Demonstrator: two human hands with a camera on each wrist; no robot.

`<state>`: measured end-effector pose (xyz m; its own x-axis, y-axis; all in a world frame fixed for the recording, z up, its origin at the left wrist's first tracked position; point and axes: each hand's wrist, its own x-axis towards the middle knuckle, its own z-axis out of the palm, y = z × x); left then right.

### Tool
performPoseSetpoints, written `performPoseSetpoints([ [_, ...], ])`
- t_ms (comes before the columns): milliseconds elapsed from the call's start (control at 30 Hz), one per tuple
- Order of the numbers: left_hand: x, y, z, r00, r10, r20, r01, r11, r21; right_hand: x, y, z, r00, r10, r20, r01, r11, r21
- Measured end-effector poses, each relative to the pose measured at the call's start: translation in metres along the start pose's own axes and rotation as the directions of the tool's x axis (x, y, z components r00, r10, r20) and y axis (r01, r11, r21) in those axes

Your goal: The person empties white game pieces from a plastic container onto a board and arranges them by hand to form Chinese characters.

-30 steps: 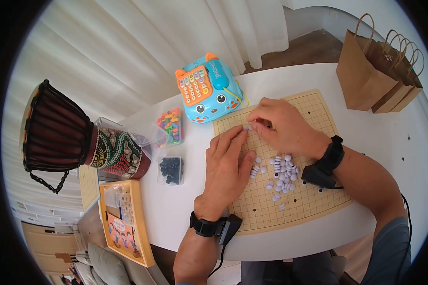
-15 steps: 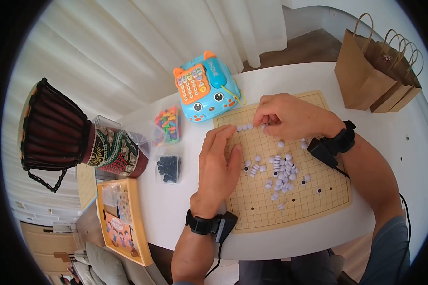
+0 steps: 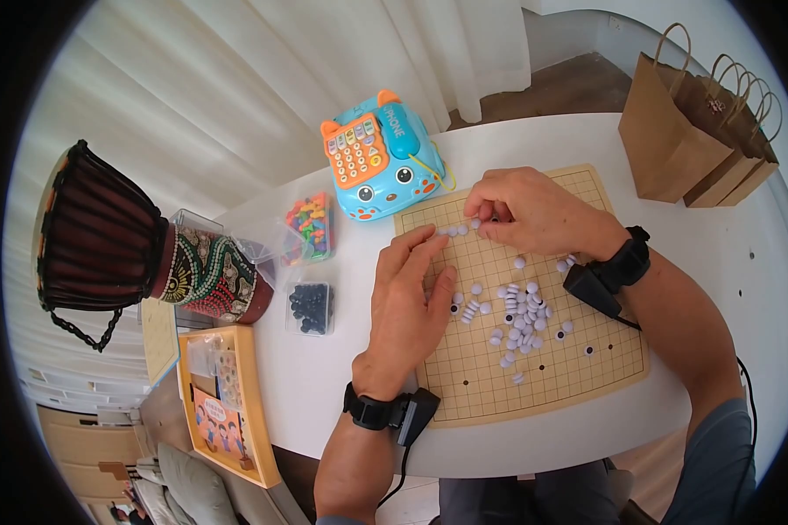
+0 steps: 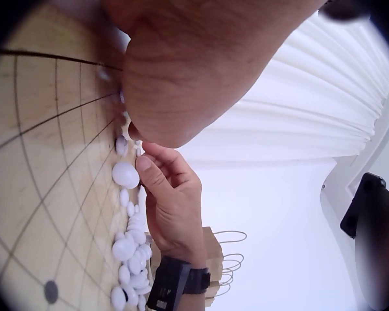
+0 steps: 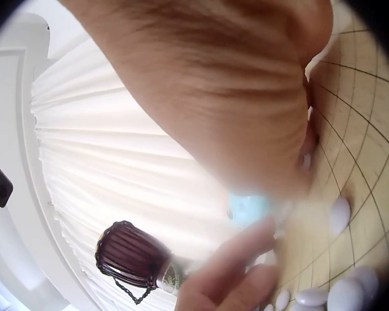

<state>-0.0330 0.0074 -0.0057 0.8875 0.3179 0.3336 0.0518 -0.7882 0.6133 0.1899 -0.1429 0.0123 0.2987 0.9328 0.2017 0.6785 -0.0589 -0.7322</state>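
A pale wooden Go board (image 3: 446, 407) with a black grid lies on the white table. Along its far edge, near the left corner, a short row of white Go stones (image 3: 462, 229) runs between my hands. At the row's right end my right hand (image 3: 543, 214) pinches a white stone (image 3: 476, 224) between thumb and index finger, close over the board. My left hand (image 3: 403, 302) lies over the board's left side, fingers mostly straight, fingertips right at the row's left end. A heap of white stones (image 3: 525, 319) spreads across the board's middle, nearer my body.
Left of the board stand a clear box of black stones (image 3: 310, 308) and a box of colourful pieces (image 3: 308, 223). A blue toy phone (image 3: 381, 166) sits beyond the board's far left corner. Paper bags (image 3: 670, 140) stand at the far right, a drum (image 3: 105, 236) far left.
My left hand has drawn left off the row, uncovering its stones. My right hand first moved right, then slid slightly back left with a stone toward the row's end.
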Motion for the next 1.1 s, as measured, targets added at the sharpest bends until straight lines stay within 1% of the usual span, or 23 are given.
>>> performPoseSetpoints([
  [100, 0.001, -0.002, 0.000, 1.000, -0.012, -0.011, 0.012, 1.000, -0.025, 0.000, 0.000, 0.000, 1.000, 0.000, -0.008, 0.000, 1.000, 0.009],
  [167, 0.002, -0.001, 0.000, 0.999, -0.014, -0.030, 0.013, 0.999, -0.040, 0.001, 0.002, 0.003, 1.000, 0.003, 0.005, -0.003, 1.000, -0.030],
  [233, 0.002, 0.003, -0.003, 0.995, -0.096, -0.011, 0.095, 0.994, -0.055, 0.000, 0.001, 0.008, 1.000, -0.001, -0.023, 0.000, 0.999, -0.037],
  [267, 0.003, 0.003, -0.003, 0.995, -0.097, -0.011, 0.096, 0.994, -0.053, -0.001, 0.001, 0.011, 0.999, -0.003, -0.050, 0.001, 0.999, -0.044],
  [300, 0.003, 0.004, -0.002, 0.996, -0.087, -0.005, 0.087, 0.995, -0.039, -0.001, 0.002, 0.015, 0.999, -0.004, -0.050, 0.002, 0.999, -0.042],
  [367, 0.002, 0.004, -0.001, 0.997, -0.081, 0.000, 0.081, 0.996, -0.023, -0.002, 0.004, 0.022, 0.990, -0.056, -0.126, 0.044, 0.995, -0.092],
  [433, 0.001, 0.004, 0.001, 0.999, -0.032, 0.000, 0.032, 0.999, -0.007, -0.002, 0.004, 0.026, 0.988, -0.058, -0.144, 0.043, 0.994, -0.102],
  [467, 0.001, 0.004, 0.001, 0.999, -0.034, -0.002, 0.034, 0.999, -0.007, -0.002, 0.004, 0.026, 0.985, -0.059, -0.162, 0.041, 0.993, -0.115],
  [800, 0.000, 0.000, 0.001, 1.000, 0.013, 0.011, -0.013, 1.000, 0.022, -0.003, 0.003, 0.026, 0.984, -0.066, -0.164, 0.039, 0.987, -0.158],
  [867, 0.000, 0.002, 0.000, 1.000, 0.018, 0.008, -0.018, 0.999, 0.027, -0.002, 0.005, 0.022, 0.994, -0.038, -0.107, 0.032, 0.998, -0.058],
  [900, 0.000, 0.007, -0.001, 1.000, -0.026, 0.016, 0.026, 1.000, 0.003, -0.001, 0.007, 0.017, 0.994, -0.037, -0.107, 0.031, 0.998, -0.059],
  [933, 0.001, 0.009, -0.002, 0.997, -0.069, 0.024, 0.070, 0.997, -0.021, 0.000, 0.007, 0.008, 0.998, 0.030, -0.047, -0.027, 0.998, 0.064],
  [967, 0.001, 0.007, -0.001, 0.997, -0.069, 0.023, 0.070, 0.997, -0.023, 0.001, 0.006, 0.000, 0.996, 0.090, 0.021, -0.092, 0.979, 0.182],
  [1000, 0.001, 0.002, 0.000, 0.999, -0.041, 0.008, 0.041, 0.999, -0.019, 0.001, 0.006, -0.009, 0.996, 0.090, 0.021, -0.093, 0.979, 0.181],
  [1033, 0.001, 0.000, 0.000, 1.000, -0.013, -0.008, 0.012, 1.000, -0.014, 0.002, 0.006, -0.018, 0.992, 0.082, 0.097, -0.098, 0.980, 0.171],
  [1067, 0.001, 0.001, 0.000, 1.000, -0.012, -0.008, 0.012, 1.000, -0.014, 0.002, 0.006, -0.022, 0.982, 0.074, 0.172, -0.102, 0.982, 0.161],
  [1100, 0.002, 0.003, -0.002, 1.000, -0.030, 0.001, 0.030, 0.999, -0.029, 0.002, 0.007, -0.022, 0.982, 0.074, 0.172, -0.102, 0.982, 0.161],
])
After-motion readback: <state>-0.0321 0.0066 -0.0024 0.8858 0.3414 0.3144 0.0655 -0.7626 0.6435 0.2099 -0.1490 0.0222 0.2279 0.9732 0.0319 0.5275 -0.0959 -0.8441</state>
